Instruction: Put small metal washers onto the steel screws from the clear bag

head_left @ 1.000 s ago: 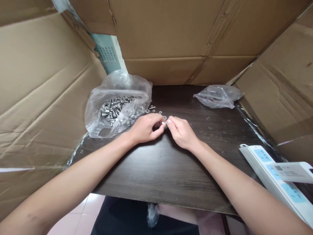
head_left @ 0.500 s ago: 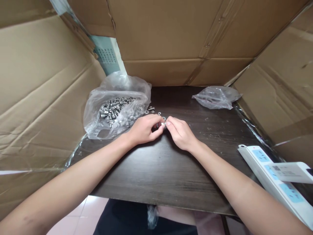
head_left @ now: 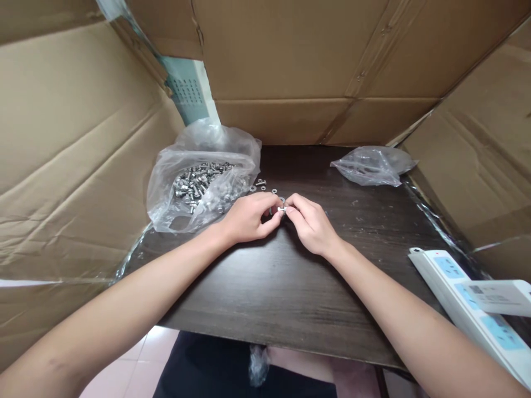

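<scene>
Between my fingertips, low over the table, is a small silvery bolt (head_left: 281, 209). My left hand (head_left: 252, 219) pinches it from the left with thumb and forefinger. From the other side, my right hand (head_left: 310, 222) closes its fingertips at the bolt's right end; whether a washer or nut sits there is too small to tell. Just beyond my hands lie several loose washers (head_left: 253, 189) and another bolt (head_left: 260, 183). A clear plastic bag (head_left: 160, 202) full of bolts (head_left: 194, 185) lies open beside my left hand.
A second clear plastic bag (head_left: 373, 165) lies at the back right of the dark table (head_left: 265, 287). A white power strip (head_left: 446, 279) runs along the right edge, with a white labelled object (head_left: 495, 296) over it. Cardboard walls (head_left: 286, 61) enclose the table's back and sides.
The view has shifted slightly, so everything sits a little further right. My fingertips have parted slightly and more of the bolt shows between them.
</scene>
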A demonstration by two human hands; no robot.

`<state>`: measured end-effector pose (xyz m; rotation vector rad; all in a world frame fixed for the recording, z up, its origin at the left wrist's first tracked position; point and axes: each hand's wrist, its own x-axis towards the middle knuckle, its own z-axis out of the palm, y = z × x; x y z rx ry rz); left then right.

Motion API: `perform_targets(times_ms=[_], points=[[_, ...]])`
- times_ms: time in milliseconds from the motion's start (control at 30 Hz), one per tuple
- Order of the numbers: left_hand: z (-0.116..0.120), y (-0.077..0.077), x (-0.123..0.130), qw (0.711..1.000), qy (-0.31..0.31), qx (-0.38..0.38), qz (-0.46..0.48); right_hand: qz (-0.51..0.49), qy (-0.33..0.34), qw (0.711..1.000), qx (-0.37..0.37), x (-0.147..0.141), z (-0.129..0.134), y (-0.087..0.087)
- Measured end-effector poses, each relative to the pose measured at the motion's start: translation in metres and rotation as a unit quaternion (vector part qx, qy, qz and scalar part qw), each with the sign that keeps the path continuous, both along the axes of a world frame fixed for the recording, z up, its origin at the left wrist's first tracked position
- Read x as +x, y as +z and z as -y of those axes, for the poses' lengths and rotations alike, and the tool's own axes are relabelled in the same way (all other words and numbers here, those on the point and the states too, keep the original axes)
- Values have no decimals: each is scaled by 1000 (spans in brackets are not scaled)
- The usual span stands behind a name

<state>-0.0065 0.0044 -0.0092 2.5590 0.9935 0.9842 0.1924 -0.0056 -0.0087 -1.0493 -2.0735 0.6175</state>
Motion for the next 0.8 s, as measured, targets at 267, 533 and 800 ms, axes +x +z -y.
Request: perform_targets(times_ms=[267,533,800], points=[[-1,-1,0,1000,1,-1,1,16,5,1000,24,-2,-2,-3],[0,0,0,1000,-8,7,7,7,8,1000,-2,-2,-2,-2],[0,-1,0,1000,-1,-2,6,-15,3,1000,-9,-1,-1,1]])
